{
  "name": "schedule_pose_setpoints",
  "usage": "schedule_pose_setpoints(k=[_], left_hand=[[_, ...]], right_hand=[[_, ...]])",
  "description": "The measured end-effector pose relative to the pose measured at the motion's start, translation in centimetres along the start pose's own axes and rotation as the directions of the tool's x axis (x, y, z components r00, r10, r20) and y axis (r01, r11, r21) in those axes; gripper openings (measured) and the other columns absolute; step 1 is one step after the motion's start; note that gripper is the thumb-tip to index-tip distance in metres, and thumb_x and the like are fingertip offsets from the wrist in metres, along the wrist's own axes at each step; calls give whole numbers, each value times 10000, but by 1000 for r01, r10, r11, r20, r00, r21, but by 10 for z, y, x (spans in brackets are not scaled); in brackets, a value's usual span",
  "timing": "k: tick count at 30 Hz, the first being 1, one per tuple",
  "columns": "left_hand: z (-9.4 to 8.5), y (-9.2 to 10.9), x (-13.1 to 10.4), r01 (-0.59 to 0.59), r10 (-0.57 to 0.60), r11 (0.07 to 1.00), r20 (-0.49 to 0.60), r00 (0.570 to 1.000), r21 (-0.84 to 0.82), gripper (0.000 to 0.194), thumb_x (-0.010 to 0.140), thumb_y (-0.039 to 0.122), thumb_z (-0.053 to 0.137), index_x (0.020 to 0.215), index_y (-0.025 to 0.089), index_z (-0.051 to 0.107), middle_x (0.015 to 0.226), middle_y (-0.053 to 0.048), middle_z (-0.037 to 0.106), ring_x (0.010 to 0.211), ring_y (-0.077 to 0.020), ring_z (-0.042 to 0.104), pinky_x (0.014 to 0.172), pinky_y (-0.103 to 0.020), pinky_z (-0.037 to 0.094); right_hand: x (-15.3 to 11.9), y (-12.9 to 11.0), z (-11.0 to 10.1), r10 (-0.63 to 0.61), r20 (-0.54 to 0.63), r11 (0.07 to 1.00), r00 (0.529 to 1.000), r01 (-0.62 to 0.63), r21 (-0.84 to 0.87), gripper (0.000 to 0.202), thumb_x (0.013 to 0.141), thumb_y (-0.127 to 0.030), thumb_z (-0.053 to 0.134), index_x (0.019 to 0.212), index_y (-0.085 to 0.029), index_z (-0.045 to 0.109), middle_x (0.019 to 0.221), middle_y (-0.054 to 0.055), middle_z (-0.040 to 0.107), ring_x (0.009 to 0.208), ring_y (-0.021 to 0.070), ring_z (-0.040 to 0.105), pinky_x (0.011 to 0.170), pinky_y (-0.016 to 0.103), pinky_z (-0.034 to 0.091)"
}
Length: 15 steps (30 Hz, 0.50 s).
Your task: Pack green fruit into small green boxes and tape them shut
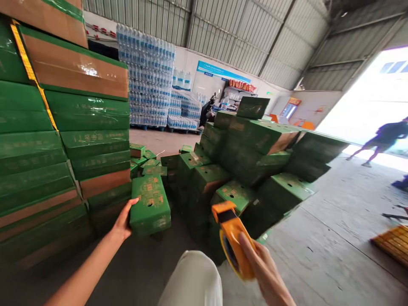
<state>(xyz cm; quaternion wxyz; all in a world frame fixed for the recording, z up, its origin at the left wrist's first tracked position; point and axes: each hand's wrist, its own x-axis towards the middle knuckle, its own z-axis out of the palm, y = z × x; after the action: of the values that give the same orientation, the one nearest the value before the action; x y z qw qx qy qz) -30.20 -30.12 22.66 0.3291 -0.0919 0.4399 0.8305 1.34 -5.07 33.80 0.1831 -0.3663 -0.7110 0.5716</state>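
Observation:
My left hand [123, 221] grips the near left edge of a small green carton [149, 197], its fingertips on the top and the rest of the hand against the side. The carton has gold-brown printing and a dark hole on its top. In my right hand [258, 259] is an orange tape dispenser [234, 238], with a roll of yellowish tape partly visible in it. The fingers wrap round its body, and its head points up and to the left. Beyond the dispenser sits another green carton [234, 193] with a hole in its top.
Tall stacked green cartons [92, 146] rise at the left. A pile of green cartons [255, 144] fills the middle. Bottled-water packs [145, 80] stand by the back wall. A person [387, 138] is at the far right, and a yellow crate [393, 244] lies on the floor nearer me.

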Motion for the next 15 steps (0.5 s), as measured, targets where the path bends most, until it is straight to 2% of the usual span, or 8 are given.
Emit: schedule_pose_setpoints(k=[3, 5, 6, 8, 9, 10, 12, 15], left_hand=[[17, 38, 42, -86, 78, 984, 58, 995, 158, 470, 808, 461, 713, 1155, 145, 733, 863, -99, 805, 726, -261, 760, 683, -393, 628], [29, 71, 76, -210, 200, 929, 64, 978, 304, 574, 778, 483, 731, 1232, 132, 726, 967, -120, 813, 845, -291, 773, 775, -425, 629], [33, 87, 93, -289, 300, 867, 38, 953, 406, 611, 773, 480, 738, 1277, 135, 714, 1031, -123, 812, 927, -304, 772, 844, -439, 621], [39, 106, 124, -385, 541, 633, -28, 840, 671, 627, 798, 434, 736, 1355, 151, 679, 1215, -137, 785, 1138, -325, 733, 998, -458, 569], [40, 107, 136, -378, 615, 497, -11, 788, 781, 618, 824, 404, 728, 1383, 149, 663, 1324, -159, 745, 1253, -338, 684, 1070, -471, 528], [39, 103, 147, -347, 631, 360, 47, 774, 866, 597, 864, 383, 700, 1409, 145, 645, 1431, -181, 685, 1360, -351, 616, 1128, -491, 485], [34, 78, 162, -322, 587, 246, 123, 800, 914, 577, 859, 330, 729, 1404, 157, 656, 1540, -189, 598, 1488, -378, 489, 1198, -544, 412], [23, 28, 173, -276, 527, -140, 307, 792, 951, 644, 951, 341, 634, 1570, 228, 496, 1718, -134, 371, 1618, -350, 256, 1224, -639, 359]], right_hand=[[55, -47, 86, -37, 100, 963, 994, 9, 271, 675, 719, -808, 777, 849, -148, 727, 720, 69, 690, 594, 170, 609, 535, 271, 459], [88, -63, 145, -24, 114, 915, 993, -25, 403, 641, 671, -733, 862, 856, -137, 718, 741, 68, 707, 602, 159, 626, 538, 253, 473], [102, -63, 173, -17, 106, 892, 994, -32, 450, 632, 666, -727, 868, 828, -139, 703, 717, 60, 699, 586, 155, 622, 529, 250, 471], [122, -49, 218, -18, 81, 869, 997, -24, 495, 610, 706, -729, 840, 809, -145, 696, 698, 56, 701, 584, 170, 632, 536, 262, 485], [128, -35, 235, -18, 48, 872, 999, -7, 489, 587, 735, -719, 822, 806, -149, 701, 699, 59, 709, 599, 181, 643, 543, 267, 490], [132, -17, 249, 1, 9, 887, 1000, -5, 462, 554, 753, -698, 816, 806, -158, 707, 701, 57, 713, 622, 195, 659, 545, 269, 487], [133, 24, 268, 141, -62, 919, 988, -108, 379, 498, 779, -659, 808, 771, -170, 714, 704, 72, 726, 678, 234, 699, 545, 277, 483], [129, 75, 280, 370, -64, 886, 927, -331, 325, 520, 885, -678, 685, 762, -175, 724, 750, 103, 754, 735, 271, 738, 571, 302, 509]])
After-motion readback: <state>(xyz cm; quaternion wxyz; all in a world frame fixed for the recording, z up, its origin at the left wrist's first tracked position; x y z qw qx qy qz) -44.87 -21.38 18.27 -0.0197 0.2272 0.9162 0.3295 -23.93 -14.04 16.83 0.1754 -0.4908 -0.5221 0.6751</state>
